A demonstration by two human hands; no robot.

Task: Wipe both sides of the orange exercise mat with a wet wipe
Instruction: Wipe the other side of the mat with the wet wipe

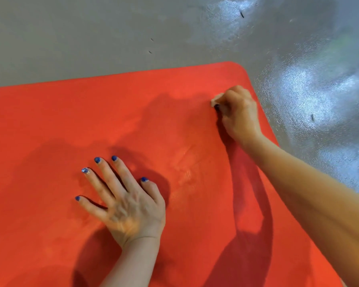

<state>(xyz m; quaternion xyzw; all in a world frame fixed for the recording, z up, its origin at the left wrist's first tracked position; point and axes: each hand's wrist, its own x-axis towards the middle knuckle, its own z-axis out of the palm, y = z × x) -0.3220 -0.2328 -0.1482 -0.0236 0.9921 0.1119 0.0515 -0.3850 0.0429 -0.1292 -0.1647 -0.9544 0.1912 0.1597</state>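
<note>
Near far corner of orange exercise mat (91,121): right hand (239,114) clenched around wet wipe (217,98), left hand (122,199) flat, fingers spread. Faint damp streaks mid-mat; underside likely pending.

Bright light, hard shadows on the mat (71,121), glare on the floor (311,96).

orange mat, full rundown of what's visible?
The orange mat lies flat on a grey floor, unrolled, and runs out of frame left and below. Its surface looks matte, foam-like, with faint streaks; one rounded corner shows at the far right. The left hand presses flat on it, fingers spread. The right hand holds a wipe against it near that corner.
</note>
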